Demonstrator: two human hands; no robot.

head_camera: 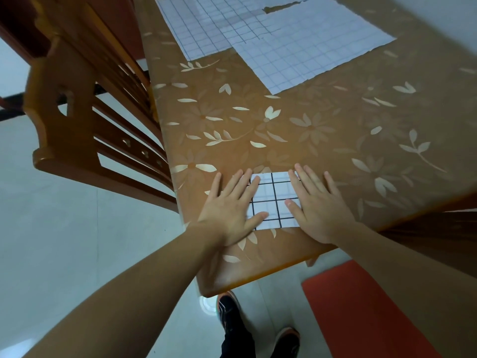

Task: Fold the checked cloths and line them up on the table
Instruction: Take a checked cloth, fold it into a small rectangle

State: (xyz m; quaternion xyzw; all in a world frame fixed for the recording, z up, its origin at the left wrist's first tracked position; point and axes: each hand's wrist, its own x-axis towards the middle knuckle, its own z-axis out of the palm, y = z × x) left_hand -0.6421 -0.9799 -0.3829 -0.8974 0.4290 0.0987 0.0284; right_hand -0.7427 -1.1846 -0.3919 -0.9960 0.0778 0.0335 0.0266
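A small folded white cloth with black checks (273, 200) lies near the table's front edge. My left hand (229, 205) lies flat with straight fingers on its left side, covering that edge. My right hand (316, 202) presses flat on its right side, thumb on the cloth. Farther back, two unfolded checked cloths lie spread out: one (204, 24) at the far left and one (309, 47) overlapping it on the right.
The table (335, 130) has a brown cover with pale flowers. A wooden chair (85, 104) stands against its left edge. A red seat (361, 311) is below the front right edge. My shoes (232, 313) are on the pale floor.
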